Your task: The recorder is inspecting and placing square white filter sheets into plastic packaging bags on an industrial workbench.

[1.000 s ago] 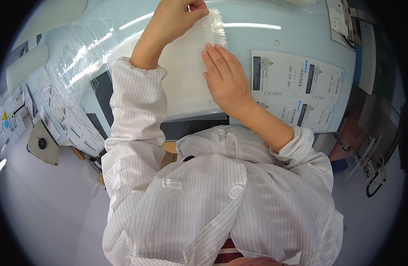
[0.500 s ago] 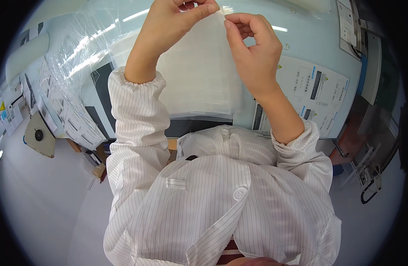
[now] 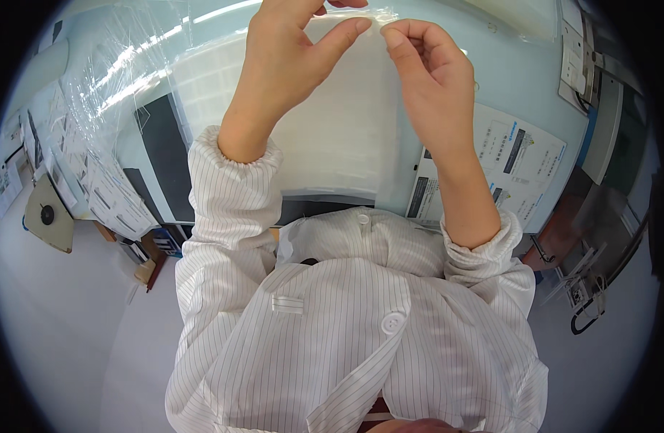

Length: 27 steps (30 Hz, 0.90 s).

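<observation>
A stack of translucent plastic bags (image 3: 332, 137) lies flat on the pale table in front of me. My left hand (image 3: 285, 65) is over the stack's far part, thumb and fingers apart, with nothing visible between them. At the stack's far right corner, the thumb and forefinger of my right hand (image 3: 437, 83) are pinched together on the edge of a plastic bag. How many layers this pinch holds cannot be made out. The upper fingers of my left hand are partly cut off by the top of the picture.
Crinkled clear film (image 3: 119, 79) spreads over the table's left side, beside a dark mat (image 3: 167, 155). Printed sheets (image 3: 516, 151) lie to the right and more printed papers (image 3: 105, 177) to the left. A power strip (image 3: 574, 54) runs along the right edge. A stool (image 3: 49, 215) stands at left.
My left thumb and fingers have parted from the plastic edge. My right hand has shifted slightly to the right, still pinching. The view has moved a little.
</observation>
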Available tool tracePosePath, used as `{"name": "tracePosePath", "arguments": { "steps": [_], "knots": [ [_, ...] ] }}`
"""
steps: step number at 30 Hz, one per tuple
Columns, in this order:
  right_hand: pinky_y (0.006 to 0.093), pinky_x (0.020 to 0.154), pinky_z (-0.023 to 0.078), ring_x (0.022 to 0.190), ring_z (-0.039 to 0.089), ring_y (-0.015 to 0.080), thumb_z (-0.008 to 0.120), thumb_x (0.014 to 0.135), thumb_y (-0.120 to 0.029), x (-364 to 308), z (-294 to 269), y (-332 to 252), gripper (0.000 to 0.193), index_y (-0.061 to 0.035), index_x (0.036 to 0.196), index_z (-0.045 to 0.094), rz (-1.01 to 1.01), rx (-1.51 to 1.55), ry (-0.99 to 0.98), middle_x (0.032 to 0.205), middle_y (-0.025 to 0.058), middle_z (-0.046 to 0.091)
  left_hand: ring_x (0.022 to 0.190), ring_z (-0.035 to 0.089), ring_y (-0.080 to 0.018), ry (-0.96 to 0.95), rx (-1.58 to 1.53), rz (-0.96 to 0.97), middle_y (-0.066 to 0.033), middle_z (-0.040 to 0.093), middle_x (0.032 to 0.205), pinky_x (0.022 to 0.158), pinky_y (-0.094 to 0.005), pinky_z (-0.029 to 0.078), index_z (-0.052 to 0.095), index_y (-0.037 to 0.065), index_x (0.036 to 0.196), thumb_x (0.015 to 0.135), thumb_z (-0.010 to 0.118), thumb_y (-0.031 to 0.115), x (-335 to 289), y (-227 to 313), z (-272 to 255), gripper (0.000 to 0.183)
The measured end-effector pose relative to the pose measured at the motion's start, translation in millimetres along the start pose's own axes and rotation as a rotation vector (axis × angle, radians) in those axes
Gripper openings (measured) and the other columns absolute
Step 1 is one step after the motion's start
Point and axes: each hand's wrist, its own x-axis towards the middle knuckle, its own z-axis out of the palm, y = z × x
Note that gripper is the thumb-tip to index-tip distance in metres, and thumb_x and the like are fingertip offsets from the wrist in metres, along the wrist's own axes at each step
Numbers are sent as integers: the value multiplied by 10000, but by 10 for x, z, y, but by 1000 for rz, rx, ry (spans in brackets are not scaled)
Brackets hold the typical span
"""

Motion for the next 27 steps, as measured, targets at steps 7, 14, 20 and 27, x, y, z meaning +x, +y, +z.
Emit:
{"name": "tracePosePath", "arguments": {
  "steps": [7, 14, 20, 27],
  "knots": [
    [224, 774, 463, 835, 568, 77, 580, 938, -99, -42, 59, -87, 174, 22, 1050, 635, -15, 50, -42, 949, 18, 652, 873, 572, -286, 298, -319, 555, -105, 597, 901, 756, -347, 452, 632, 37, 953, 744, 685, -6, -20, -320, 193, 220],
    [220, 770, 437, 815, 529, 70, 538, 961, -115, -33, 49, -59, 222, 12, 1106, 646, -68, 88, -112, 999, 19, 661, 906, 562, -289, 261, -373, 561, -119, 586, 932, 785, -358, 444, 625, 38, 938, 745, 667, -13, -21, -362, 136, 204],
    [220, 760, 413, 788, 498, 68, 531, 962, -132, 2, -15, -71, 211, -1, 1062, 663, -11, 183, -153, 896, -5, 631, 963, 555, -284, -31, -13, 84, -120, 592, 979, 832, -360, 435, 626, 48, 962, 745, 680, -1, -63, 110, -172, 229],
    [232, 752, 437, 798, 515, 80, 539, 951, -134, 290, -482, -15, 185, 0, 1021, 644, -171, 55, 232, 837, -3, 596, 987, 545, -288, 30, 114, 111, -95, 603, 1049, 856, -380, 425, 605, 49, 1073, 790, 696, 94, -192, -128, 215, 301]
  ]
}}
